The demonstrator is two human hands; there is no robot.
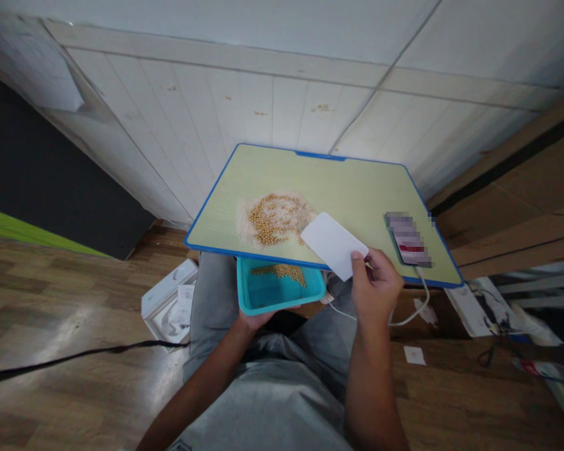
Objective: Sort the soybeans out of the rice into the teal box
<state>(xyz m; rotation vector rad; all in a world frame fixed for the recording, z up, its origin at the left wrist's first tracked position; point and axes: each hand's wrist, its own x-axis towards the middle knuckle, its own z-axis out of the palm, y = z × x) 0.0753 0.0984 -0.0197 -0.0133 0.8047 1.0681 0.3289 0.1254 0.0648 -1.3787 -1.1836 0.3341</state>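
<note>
My right hand (373, 279) pinches one corner of a flat white card (334, 243), whose far edge reaches the right side of a pile on the table. In that pile, yellow soybeans (264, 227) lie mixed with white rice grains (245, 222). Below the table's near edge, my left hand (256, 319) supports a turquoise plastic tub (277, 302) from underneath; most of its fingers are hidden by the tub. Some soybeans (286, 272) lie inside the tub along its far side.
The small yellow-green table (357, 181) has a blue rim and stands against a white panelled wall (244, 94). A phone (408, 239) with a white cable (423, 300) lies on its right side. An opened white box (169, 300) sits on the floor at left.
</note>
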